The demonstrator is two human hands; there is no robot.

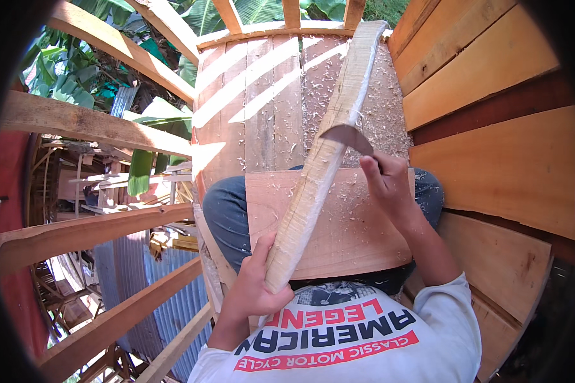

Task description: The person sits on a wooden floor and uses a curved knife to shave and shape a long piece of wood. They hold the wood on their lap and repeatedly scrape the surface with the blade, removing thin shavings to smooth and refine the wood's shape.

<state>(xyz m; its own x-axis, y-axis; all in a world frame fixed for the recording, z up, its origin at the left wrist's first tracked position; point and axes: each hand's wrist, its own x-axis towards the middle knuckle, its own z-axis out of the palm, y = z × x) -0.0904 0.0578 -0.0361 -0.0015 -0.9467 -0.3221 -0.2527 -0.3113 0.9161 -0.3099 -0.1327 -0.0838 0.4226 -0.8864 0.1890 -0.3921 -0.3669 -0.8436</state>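
A long pale beam (pixel 326 159) is slanted over the lap and the floorboards (pixel 259 96); its near end is gripped in the curled left hand (pixel 254 287), whose fingers are partly hidden by the wood. The curved blade of a knife (pixel 350 136) is laid across the beam's right edge, its handle mostly concealed by the closed right hand (pixel 388 182). The legs (pixel 223 207) are largely covered by a board (pixel 358 230); whether the beam is rested on it cannot be told.
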